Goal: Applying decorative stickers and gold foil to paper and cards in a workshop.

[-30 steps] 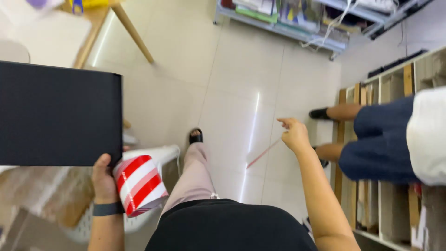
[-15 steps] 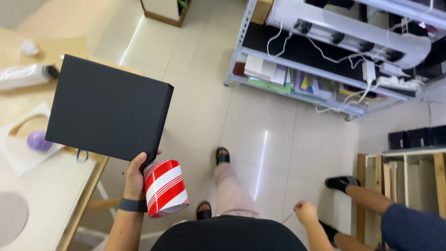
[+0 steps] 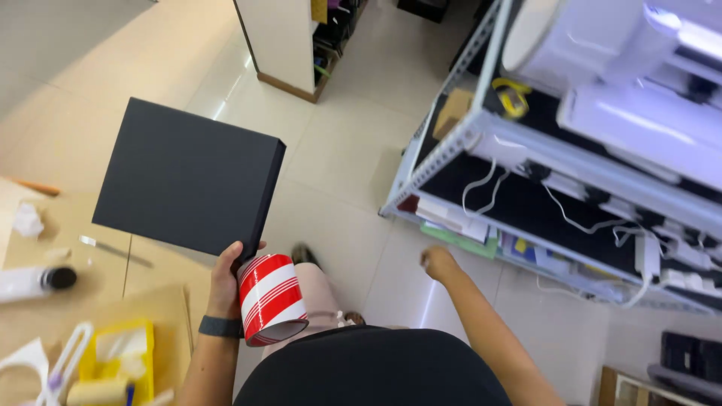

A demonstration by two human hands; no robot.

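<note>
Head view, looking down at a tiled floor [image 3: 338, 158]. Left hand [image 3: 226, 280] closed on the near corner of a flat black box [image 3: 188, 177], held out level above the floor and the edge of the surface [image 3: 98, 278]. Same hand also carrying a red-and-white striped roll [image 3: 272, 299], which hangs just below the box corner, touching the fingers, its open end tilted downward. Dark band [image 3: 220, 326] around the left wrist.

Right hand [image 3: 438, 263] stretched out to the right, well apart from the box, loosely curled into a fist; too blurred to tell whether anything sits inside it. Nothing between it and the metal rack [image 3: 481, 143] just ahead.

On the surface at lower left: a white bottle with a dark cap [image 3: 34, 280] lying on its side, a crumpled scrap of paper [image 3: 28, 220], a thin blade-like strip [image 3: 113, 250], a yellow tray [image 3: 124, 353] and white-handled scissors [image 3: 64, 361].

Rack at right crowded with white machines [image 3: 632, 83], loose white cables [image 3: 571, 218], and stacked papers [image 3: 466, 225] on the bottom shelf. White cabinet [image 3: 282, 45] standing at top centre. Black shirt [image 3: 376, 368] and one pale trouser leg [image 3: 327, 297] below, with a sandalled foot [image 3: 303, 256] partly hidden behind the roll.
</note>
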